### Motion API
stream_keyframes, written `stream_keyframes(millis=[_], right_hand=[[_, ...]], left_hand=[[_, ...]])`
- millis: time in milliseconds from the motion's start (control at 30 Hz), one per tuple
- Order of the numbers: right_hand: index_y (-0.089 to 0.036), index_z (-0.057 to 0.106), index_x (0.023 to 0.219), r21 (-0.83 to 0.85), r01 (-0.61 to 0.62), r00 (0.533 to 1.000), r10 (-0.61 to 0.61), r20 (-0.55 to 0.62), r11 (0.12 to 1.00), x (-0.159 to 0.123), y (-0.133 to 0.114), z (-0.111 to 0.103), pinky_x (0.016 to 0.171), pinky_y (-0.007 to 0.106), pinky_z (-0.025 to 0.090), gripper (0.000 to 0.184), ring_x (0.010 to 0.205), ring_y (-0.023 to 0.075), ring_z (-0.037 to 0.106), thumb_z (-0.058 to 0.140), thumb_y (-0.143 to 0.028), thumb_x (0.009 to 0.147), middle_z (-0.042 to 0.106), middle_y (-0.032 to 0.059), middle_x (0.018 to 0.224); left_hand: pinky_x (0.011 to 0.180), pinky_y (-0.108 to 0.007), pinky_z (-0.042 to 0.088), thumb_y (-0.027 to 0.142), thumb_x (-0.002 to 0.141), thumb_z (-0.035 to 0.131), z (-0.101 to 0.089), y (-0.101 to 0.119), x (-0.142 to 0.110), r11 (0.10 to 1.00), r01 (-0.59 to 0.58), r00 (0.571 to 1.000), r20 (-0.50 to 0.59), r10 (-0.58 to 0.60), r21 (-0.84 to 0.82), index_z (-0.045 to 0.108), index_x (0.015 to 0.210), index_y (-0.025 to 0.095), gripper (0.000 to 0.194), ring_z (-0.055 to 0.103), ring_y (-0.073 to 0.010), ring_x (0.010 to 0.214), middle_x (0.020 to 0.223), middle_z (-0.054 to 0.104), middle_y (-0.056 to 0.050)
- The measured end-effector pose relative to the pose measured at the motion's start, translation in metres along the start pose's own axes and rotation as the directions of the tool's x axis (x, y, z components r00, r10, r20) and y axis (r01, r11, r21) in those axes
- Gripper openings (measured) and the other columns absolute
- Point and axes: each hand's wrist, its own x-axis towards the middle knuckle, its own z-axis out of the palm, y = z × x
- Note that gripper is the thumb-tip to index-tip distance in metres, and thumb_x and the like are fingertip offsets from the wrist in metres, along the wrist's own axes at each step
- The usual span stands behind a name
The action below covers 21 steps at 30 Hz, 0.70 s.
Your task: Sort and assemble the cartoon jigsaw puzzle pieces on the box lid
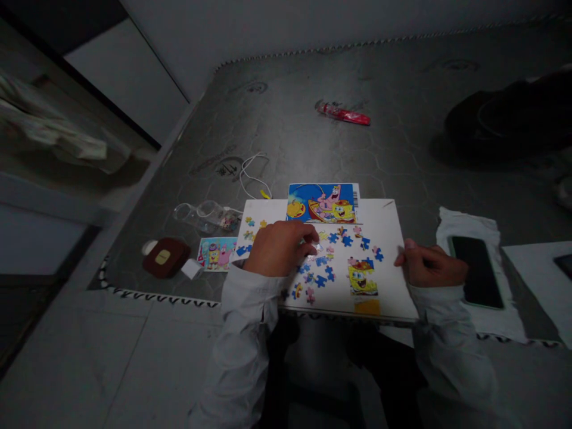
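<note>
My left hand (281,247) is over the middle of a white board (388,229), its thumb and fingertips closing around a small jigsaw puzzle piece (317,249). Loose puzzle pieces (329,273) in blue, yellow and pink lie spread around it. To their right is a joined section (363,277) showing a yellow cartoon face. A picture card (322,204) with the cartoon scene rests at the board's far edge. At the right edge of the board, my right hand (433,266) is curled into a loose fist with nothing visible in it.
A phone (477,271) lies on a white cloth (449,221) at right. On the left are a brown case (166,257), a white adapter (192,269), another cartoon card (217,253), clear plastic containers (208,215) and a white cable (245,174). A red packet (348,114) lies farther back.
</note>
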Motion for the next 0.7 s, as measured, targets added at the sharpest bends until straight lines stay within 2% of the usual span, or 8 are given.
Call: stream_keyframes(millis=[100, 200, 333, 467, 700], right_hand=[[-0.025, 0.073, 0.058, -0.024, 0.007, 0.997, -0.009, -0.072, 1.0, -0.001, -0.003, 0.001, 0.055, 0.03, 0.034, 0.049, 0.049, 0.0119, 0.049, 0.058, -0.05, 0.097, 0.059, -0.0018, 0.049], [-0.024, 0.073, 0.058, -0.022, 0.014, 0.997, -0.015, -0.07, 1.0, -0.001, -0.005, 0.001, 0.055, 0.03, 0.035, 0.05, 0.048, 0.0115, 0.046, 0.057, -0.05, 0.098, 0.059, -0.0016, 0.049], [-0.025, 0.072, 0.057, 0.004, 0.013, 0.999, -0.012, -0.053, 1.0, 0.0, -0.004, 0.001, 0.054, 0.03, 0.033, 0.049, 0.047, 0.0116, 0.046, 0.057, -0.05, 0.097, 0.061, -0.0018, 0.049], [-0.026, 0.072, 0.057, -0.022, -0.001, 0.998, -0.001, -0.061, 1.0, -0.001, -0.005, 0.0, 0.054, 0.03, 0.033, 0.048, 0.048, 0.0116, 0.047, 0.058, -0.049, 0.097, 0.062, -0.002, 0.051], [-0.024, 0.072, 0.057, -0.033, -0.004, 0.998, 0.002, -0.059, 0.999, -0.001, -0.01, -0.001, 0.055, 0.031, 0.035, 0.052, 0.049, 0.0126, 0.049, 0.057, -0.052, 0.098, 0.061, 0.0002, 0.05]], left_hand=[[0.081, -0.033, 0.051, 0.032, 0.086, 0.08, 0.0, -0.001, 0.001, 1.0, -0.005, 0.999, 0.05, 0.005, -0.01, 0.08, 0.106, 0.032, 0.019, 0.074, -0.0231, 0.099, 0.106, 0.082, 0.002], [0.08, -0.033, 0.051, 0.029, 0.087, 0.078, 0.002, -0.003, 0.0, 0.999, 0.001, 0.997, 0.074, 0.003, -0.045, 0.08, 0.104, 0.029, 0.017, 0.074, -0.022, 0.095, 0.102, 0.082, 0.001], [0.08, -0.034, 0.051, 0.031, 0.086, 0.078, 0.004, -0.003, -0.004, 0.995, 0.076, 0.996, 0.059, -0.072, -0.062, 0.08, 0.093, 0.024, 0.01, 0.073, -0.0225, 0.089, 0.093, 0.082, -0.002], [0.081, -0.037, 0.053, 0.035, 0.086, 0.077, 0.004, 0.003, -0.007, 0.984, 0.177, 0.984, 0.034, -0.176, -0.019, 0.081, 0.087, 0.025, 0.011, 0.073, -0.0238, 0.086, 0.089, 0.081, -0.003], [0.085, -0.041, 0.054, 0.036, 0.089, 0.075, -0.002, 0.009, -0.012, 0.976, 0.212, 0.977, 0.002, -0.212, 0.055, 0.083, 0.09, 0.025, 0.014, 0.073, -0.0269, 0.089, 0.09, 0.082, -0.007]])
